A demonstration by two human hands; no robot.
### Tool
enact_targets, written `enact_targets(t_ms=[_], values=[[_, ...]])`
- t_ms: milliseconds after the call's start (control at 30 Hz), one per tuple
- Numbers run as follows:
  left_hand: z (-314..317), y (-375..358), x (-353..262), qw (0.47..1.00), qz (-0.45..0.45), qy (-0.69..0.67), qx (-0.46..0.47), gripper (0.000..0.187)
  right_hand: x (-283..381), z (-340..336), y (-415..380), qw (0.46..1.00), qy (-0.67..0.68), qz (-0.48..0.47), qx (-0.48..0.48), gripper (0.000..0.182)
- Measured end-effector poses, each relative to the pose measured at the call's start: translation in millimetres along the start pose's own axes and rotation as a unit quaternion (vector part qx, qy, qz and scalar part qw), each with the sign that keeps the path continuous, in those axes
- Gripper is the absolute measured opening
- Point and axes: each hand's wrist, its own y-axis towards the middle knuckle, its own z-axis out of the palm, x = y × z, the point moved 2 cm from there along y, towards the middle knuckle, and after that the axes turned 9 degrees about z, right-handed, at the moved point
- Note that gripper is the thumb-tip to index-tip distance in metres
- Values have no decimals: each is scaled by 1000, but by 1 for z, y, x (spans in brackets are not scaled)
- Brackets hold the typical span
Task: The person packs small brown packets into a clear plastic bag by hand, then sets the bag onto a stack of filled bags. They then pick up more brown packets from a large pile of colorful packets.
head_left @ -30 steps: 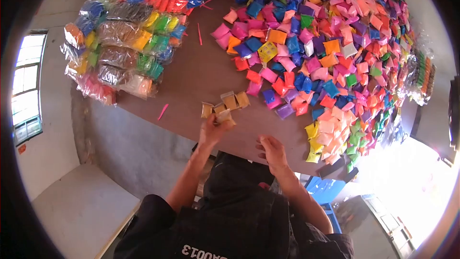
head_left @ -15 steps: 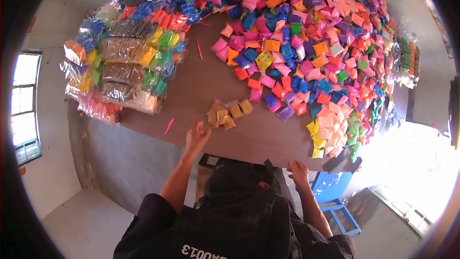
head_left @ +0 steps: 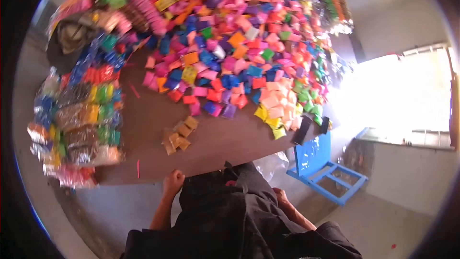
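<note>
At the table's front edge my left hand (head_left: 174, 181) is curled into a fist, and nothing shows in it. Nearest to it on the tabletop lies a small group of brown packets (head_left: 178, 136), a short way ahead and apart from the hand. My right hand (head_left: 280, 195) is low beside my dark clothing, below the table edge. Its fingers are mostly hidden, so what it holds, if anything, does not show. A thin pink strip (head_left: 138, 169) lies left of my left hand.
A large heap of colourful small packets (head_left: 230, 62) covers the far side of the brown table (head_left: 220, 139). Clear bags of sorted packets (head_left: 79, 120) are stacked at the left. Two black pieces (head_left: 302, 130) lie at the right corner. A blue chair (head_left: 314, 158) stands beyond it.
The view has swung to the right. My left hand has drawn back from beside the brown packets and closed into a fist. My right hand has dropped from the table edge to beside my body.
</note>
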Motion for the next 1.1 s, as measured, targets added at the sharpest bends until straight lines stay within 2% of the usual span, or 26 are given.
enact_targets(t_ms=[33, 133, 233, 300, 400, 567, 667, 700, 800, 900, 1100], values=[[-3, 2, 0, 1000, 1, 1, 10, 19, 35, 7, -30, 1000, -15, -8, 2, 36], [-13, 9, -2, 999, 11, 6, 37, 19, 36, 16, -30, 998, -25, -51, -5, 35], [-31, 21, -7, 997, 33, 25, 65, 20, 39, 21, -23, 997, 64, -35, -23, 35], [-39, 28, -21, 996, 16, 47, 79, 24, 38, 18, -15, 996, 71, -21, -45, 34], [-51, 42, -46, 993, 30, 74, 82, 19, 52, 16, -9, 996, 62, -9, -66, 38], [-32, 53, -31, 998, 38, 37, 38, 20, 55, 0, 27, 994, 36, -57, -81, 41], [-21, 55, -42, 998, 23, 52, 28, 19, 71, -19, 45, 995, 20, -32, -97, 38], [-17, 55, -48, 998, 17, 59, 30, 19, 95, -26, 34, 994, 79, 7, -75, 35], [-6, 57, -73, 995, -14, 87, 41, 20, 105, -49, 54, 996, 66, -17, -49, 35], [12, 63, -83, 997, -16, 69, 32, 22, 122, -72, 65, 995, 91, 7, -40, 35], [40, 71, -100, 998, -16, 61, 20, 22, 147, -107, 94, 999, 52, 3, -4, 37]])
